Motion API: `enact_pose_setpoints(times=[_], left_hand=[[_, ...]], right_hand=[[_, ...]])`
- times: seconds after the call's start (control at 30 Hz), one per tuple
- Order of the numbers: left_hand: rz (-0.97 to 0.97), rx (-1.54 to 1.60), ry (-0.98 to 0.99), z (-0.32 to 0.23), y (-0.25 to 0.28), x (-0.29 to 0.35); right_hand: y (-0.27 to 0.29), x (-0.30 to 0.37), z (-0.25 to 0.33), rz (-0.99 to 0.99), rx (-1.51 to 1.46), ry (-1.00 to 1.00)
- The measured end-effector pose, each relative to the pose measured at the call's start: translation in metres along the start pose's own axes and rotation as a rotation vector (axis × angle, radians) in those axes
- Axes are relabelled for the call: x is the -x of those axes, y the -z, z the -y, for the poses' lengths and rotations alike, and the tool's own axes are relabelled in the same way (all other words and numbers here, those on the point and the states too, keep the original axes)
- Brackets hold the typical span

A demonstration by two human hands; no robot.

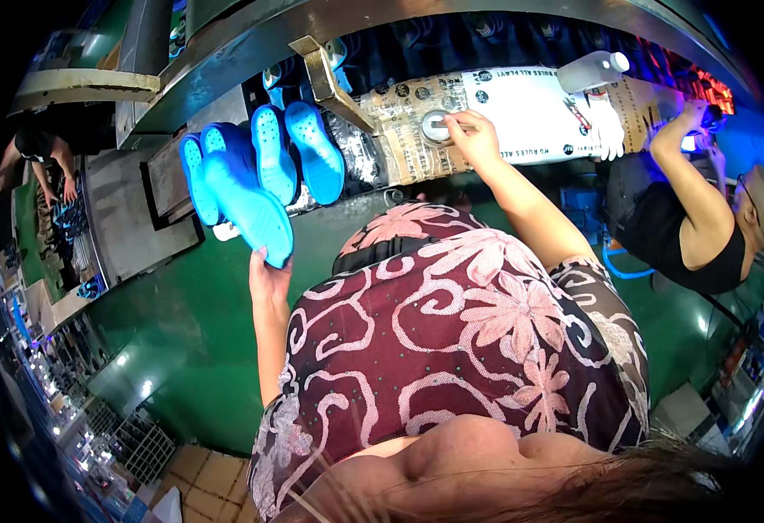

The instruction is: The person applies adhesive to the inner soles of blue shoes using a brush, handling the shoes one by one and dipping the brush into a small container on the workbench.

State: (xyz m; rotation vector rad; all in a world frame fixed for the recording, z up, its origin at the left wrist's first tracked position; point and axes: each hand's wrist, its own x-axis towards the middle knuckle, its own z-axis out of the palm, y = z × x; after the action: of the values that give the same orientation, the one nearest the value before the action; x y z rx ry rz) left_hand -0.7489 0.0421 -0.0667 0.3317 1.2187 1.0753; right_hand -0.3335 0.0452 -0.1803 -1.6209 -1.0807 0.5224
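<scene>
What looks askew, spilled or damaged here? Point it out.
The brown covering looks creased and patchy beside the white sheet. One blue sole slants across others, but the left hand holds its end, so that is hardly odd. No spill is evident.

A head-worn fisheye camera looks steeply down over there, the flowered blouse (452, 322) very near it. It faces forward to the paper-covered workbench (399, 144), farther off.

We count five blue soles (251, 205) nearest us, one round container (432, 130), one whitish bottle (588, 72), two other people (691, 231).
</scene>
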Motion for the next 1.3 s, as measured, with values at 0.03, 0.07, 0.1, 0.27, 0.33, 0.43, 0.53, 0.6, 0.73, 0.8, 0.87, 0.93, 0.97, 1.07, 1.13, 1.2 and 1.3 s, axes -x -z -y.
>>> enact_pose_setpoints(times=[0.03, 0.07, 0.1, 0.27, 0.33, 0.43, 0.53, 0.6, 0.73, 0.8, 0.87, 0.93, 0.97, 1.07, 1.13, 1.2, 1.3], left_hand=[[-0.02, 0.009, -0.062, -0.002, -0.012, 0.014], [0.068, -0.068, -0.096, -0.006, -0.02, 0.019], [0.155, -0.151, -0.126, -0.009, -0.026, 0.024], [0.15, -0.387, -0.388, -0.005, -0.057, 0.024], [0.133, -0.472, -0.505, 0.004, -0.078, 0.028], [0.28, -0.648, -0.645, 0.005, -0.094, 0.017], [0.29, -0.647, -0.639, 0.008, -0.133, 0.024], [0.354, -0.619, -0.655, 0.012, -0.155, 0.026], [0.495, -0.634, -0.709, 0.019, -0.187, 0.019], [0.537, -0.67, -0.798, 0.025, -0.196, 0.019], [0.595, -0.715, -0.823, 0.028, -0.212, 0.028], [0.59, -0.825, -0.949, 0.028, -0.214, 0.02], [0.59, -0.86, -0.969, 0.027, -0.217, 0.02], [0.602, -0.914, -1.122, 0.033, -0.224, 0.028], [0.653, -0.99, -1.287, 0.033, -0.226, 0.026], [0.677, -0.95, -1.404, 0.04, -0.225, 0.016], [0.702, -1.006, -1.445, 0.043, -0.22, 0.016]], right_hand=[[0.002, 0.001, -0.002, -0.013, -0.055, 0.001], [0.004, 0.001, -0.002, -0.027, -0.108, 0.005], [0.007, 0.005, 0.003, 0.019, -0.038, -0.026], [0.011, 0.005, 0.0, 0.013, -0.072, -0.099], [0.016, 0.005, 0.008, 0.007, -0.217, -0.156], [0.032, 0.009, 0.04, -0.026, -0.35, -0.221], [0.055, 0.014, 0.059, -0.079, -0.434, -0.233], [0.074, 0.017, 0.085, -0.079, -0.417, -0.209], [0.095, 0.024, 0.13, -0.054, -0.437, -0.117], [0.099, 0.031, 0.156, -0.007, -0.313, 0.052], [0.097, 0.034, 0.164, 0.018, -0.292, 0.3], [0.093, 0.029, 0.177, 0.043, -0.176, 0.403], [0.091, 0.025, 0.179, 0.047, -0.113, 0.479], [0.096, 0.026, 0.182, 0.054, -0.026, 0.538], [0.097, 0.027, 0.179, 0.103, 0.0, 0.472], [0.095, 0.026, 0.178, 0.105, 0.009, 0.454], [0.092, 0.024, 0.173, 0.109, 0.064, 0.494]])
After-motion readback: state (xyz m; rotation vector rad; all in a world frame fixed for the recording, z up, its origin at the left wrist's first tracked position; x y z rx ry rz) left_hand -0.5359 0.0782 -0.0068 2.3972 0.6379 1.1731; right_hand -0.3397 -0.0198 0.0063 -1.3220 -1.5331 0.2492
